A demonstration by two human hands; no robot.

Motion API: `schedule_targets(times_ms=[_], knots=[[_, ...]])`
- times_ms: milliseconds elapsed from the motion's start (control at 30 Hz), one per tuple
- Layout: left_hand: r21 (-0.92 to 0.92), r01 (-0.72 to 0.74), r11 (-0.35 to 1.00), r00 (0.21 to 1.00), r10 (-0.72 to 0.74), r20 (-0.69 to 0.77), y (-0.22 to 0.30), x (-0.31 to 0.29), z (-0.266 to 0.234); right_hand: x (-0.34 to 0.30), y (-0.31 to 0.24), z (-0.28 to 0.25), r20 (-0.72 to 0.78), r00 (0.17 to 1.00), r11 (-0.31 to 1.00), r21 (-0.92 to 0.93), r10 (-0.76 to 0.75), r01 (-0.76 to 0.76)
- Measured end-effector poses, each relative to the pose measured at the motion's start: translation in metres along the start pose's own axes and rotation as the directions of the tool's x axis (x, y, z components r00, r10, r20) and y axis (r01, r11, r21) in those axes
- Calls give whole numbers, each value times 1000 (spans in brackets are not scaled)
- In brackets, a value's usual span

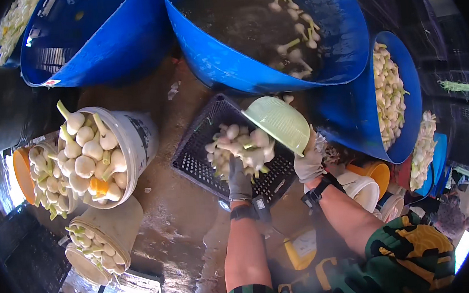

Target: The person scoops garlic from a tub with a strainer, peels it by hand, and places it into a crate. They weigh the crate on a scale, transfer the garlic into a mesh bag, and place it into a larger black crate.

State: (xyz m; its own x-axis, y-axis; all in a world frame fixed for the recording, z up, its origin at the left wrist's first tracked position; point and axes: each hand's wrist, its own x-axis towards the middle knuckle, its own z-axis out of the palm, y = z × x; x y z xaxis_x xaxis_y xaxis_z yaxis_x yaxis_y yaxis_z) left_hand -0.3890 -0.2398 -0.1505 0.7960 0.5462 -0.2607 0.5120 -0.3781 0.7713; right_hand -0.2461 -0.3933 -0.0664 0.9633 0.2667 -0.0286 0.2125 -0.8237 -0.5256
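Observation:
My right hand (310,165), in a grey glove, grips the rim of a pale green plastic colander (278,123), tilted on its side over the right part of a dark slatted crate (192,144). In the crate lies a heap of white garlic bulbs (246,148) with short green stems. My left hand (240,182), gloved too, reaches over the crate's near side and touches the heap. Its fingers look stretched out and are partly hidden among the bulbs.
Beyond the crate stands a big blue tub (272,68) of dark water with floating bulbs. Another blue tub (98,52) is at far left; a bulb-filled blue tub (398,110) is at right. A white bucket (142,149) of bulbs stands left, with more buckets (127,223) nearby.

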Motion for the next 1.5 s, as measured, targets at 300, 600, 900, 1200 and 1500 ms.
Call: schedule_targets(times_ms=[300, 600, 900, 1200, 1500], knots=[[-687, 487, 540, 794, -601, 91, 62, 45, -72, 59, -33, -97, -7, 995, 970, 220, -103, 102], [-354, 131, 926, 942, -227, -246, 264, 303, -140, 317, -24, -206, 78, 989, 947, 287, 126, -143], [309, 620, 721, 724, -375, -578, 273, 343, -95, 547, 52, -108, 148, 964, 640, -724, -221, 257], [353, 554, 754, 744, -258, -617, 267, 346, -85, 506, 174, -11, 800, 587, 780, -283, -129, 557], [362, 535, 763, 738, -214, -640, 263, 341, -95, 408, 56, 31, 963, 29, 807, 208, -268, 553]])
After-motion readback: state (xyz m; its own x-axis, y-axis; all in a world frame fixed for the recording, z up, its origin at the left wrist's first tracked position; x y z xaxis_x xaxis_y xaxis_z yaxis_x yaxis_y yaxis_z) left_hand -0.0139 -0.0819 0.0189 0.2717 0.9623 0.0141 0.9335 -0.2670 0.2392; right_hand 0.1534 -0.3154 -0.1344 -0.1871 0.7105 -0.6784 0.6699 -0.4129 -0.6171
